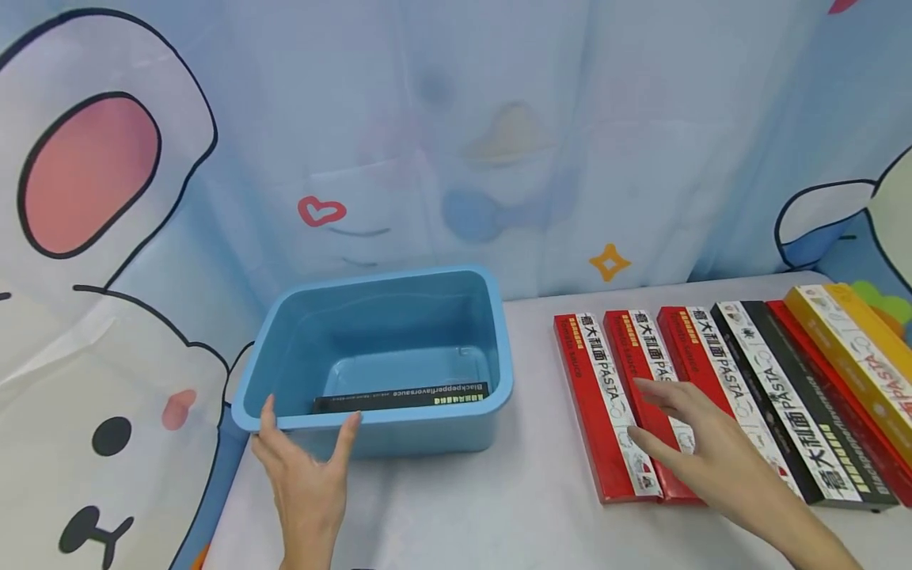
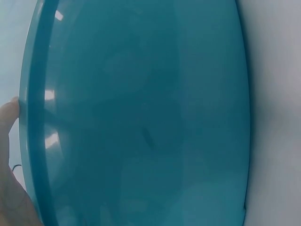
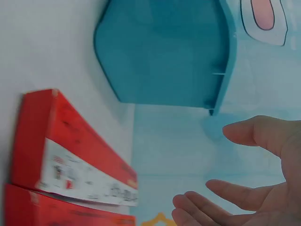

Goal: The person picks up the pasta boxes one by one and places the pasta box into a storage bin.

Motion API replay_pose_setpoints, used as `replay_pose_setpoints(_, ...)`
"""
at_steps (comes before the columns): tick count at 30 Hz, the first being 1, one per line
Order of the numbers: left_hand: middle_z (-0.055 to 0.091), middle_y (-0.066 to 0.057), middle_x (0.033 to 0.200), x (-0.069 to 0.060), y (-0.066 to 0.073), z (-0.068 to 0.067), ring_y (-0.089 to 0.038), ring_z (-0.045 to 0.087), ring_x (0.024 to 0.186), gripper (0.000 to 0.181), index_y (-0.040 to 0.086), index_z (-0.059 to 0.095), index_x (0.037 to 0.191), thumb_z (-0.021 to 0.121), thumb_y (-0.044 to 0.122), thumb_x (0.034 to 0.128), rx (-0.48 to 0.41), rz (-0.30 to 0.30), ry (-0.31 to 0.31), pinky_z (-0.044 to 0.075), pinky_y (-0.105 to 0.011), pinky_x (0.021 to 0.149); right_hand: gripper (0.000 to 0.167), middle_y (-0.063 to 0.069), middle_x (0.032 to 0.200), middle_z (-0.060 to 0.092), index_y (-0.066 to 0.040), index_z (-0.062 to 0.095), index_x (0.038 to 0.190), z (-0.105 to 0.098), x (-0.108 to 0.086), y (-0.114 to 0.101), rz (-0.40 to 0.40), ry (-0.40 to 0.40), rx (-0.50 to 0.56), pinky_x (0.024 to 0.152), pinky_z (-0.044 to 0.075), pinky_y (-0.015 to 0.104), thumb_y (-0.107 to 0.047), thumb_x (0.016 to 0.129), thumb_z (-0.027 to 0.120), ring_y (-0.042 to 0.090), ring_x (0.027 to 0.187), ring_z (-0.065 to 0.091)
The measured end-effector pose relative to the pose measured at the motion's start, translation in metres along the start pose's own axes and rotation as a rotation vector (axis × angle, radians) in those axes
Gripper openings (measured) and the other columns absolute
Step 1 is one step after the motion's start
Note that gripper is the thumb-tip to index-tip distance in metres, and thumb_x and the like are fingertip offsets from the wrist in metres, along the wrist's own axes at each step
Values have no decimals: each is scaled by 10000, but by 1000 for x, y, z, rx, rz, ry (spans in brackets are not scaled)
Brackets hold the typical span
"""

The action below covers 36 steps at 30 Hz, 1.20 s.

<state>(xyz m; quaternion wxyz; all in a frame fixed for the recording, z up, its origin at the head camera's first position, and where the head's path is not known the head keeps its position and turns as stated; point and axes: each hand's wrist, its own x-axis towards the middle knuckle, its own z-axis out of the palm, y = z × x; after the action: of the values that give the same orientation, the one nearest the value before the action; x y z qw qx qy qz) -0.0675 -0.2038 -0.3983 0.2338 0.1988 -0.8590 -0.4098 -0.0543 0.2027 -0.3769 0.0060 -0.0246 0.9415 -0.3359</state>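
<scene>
A blue plastic bin (image 1: 399, 434) stands on the table at the left of centre. Inside it, along the near wall, lies a black pasta box (image 1: 402, 398) with its narrow side up. My left hand (image 1: 306, 475) touches the bin's near rim with spread thumb and fingers; in the left wrist view only part of this hand (image 2: 14, 188) shows beside the rim. Over the red pasta boxes (image 1: 580, 396) hovers my right hand (image 1: 712, 451), fingers extended and thumb apart. Nothing is between the fingers of that hand (image 3: 263, 188) in the right wrist view.
Right of the red boxes lie a black pasta box (image 1: 805, 404), another red box (image 1: 841, 396) and a yellow pasta box (image 1: 855, 348), side by side. A printed cartoon curtain (image 1: 534, 158) hangs behind the white table (image 1: 527, 507).
</scene>
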Motion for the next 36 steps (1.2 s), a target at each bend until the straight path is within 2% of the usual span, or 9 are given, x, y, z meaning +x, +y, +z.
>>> replay_pose_setpoints(6, 241, -282, 1521, -1, 0, 0, -504, 388, 1319, 1125, 140, 105, 1653, 827, 509, 874, 13, 4, -3, 421, -726, 1027, 766, 305, 1442, 470, 38, 424, 1528, 26, -17, 21, 107, -29, 34, 956, 547, 628, -272, 937, 801, 520, 1283, 505)
replay_pose_setpoints(11, 254, -277, 1504, 0, 0, -1, -505, 384, 1323, 1122, 138, 112, 1652, 832, 501, 872, 9, 6, 1, 402, -735, 1046, 797, 328, 1466, 470, 46, 391, 1546, 43, -26, 28, 181, -53, 86, 990, 538, 597, -311, 953, 784, 523, 1317, 481)
replay_pose_setpoints(18, 250, -274, 1525, 0, -1, 0, -499, 375, 1345, 1127, 138, 118, 1650, 843, 488, 862, 9, 17, 4, 393, -735, 1057, 840, 335, 1491, 442, 62, 341, 1565, 52, -30, 29, 234, -83, 82, 1074, 411, 710, -359, 969, 757, 522, 1337, 406)
replay_pose_setpoints(27, 255, -279, 1514, 0, 0, 0, -498, 379, 1335, 1125, 135, 119, 1650, 839, 494, 863, 8, 19, 6, 388, -733, 1056, 844, 344, 1481, 455, 71, 360, 1550, 54, -31, 25, 221, -41, 77, 1068, 440, 674, -377, 960, 765, 533, 1334, 449)
replay_pose_setpoints(33, 255, -276, 1514, 0, 0, 0, -499, 377, 1334, 1126, 138, 112, 1651, 834, 502, 867, 10, 16, 0, 383, -734, 1056, 781, 356, 1439, 496, 122, 398, 1506, 63, -33, 25, 190, 18, 116, 1041, 499, 561, -255, 946, 790, 523, 1287, 543)
replay_pose_setpoints(36, 252, -276, 1516, 0, -1, -1, -497, 376, 1335, 1125, 135, 115, 1650, 833, 503, 867, 15, 17, 2, 384, -734, 1057, 806, 389, 1451, 461, 162, 350, 1513, 67, -31, 21, 244, -19, 160, 1058, 479, 569, -219, 948, 780, 540, 1308, 520)
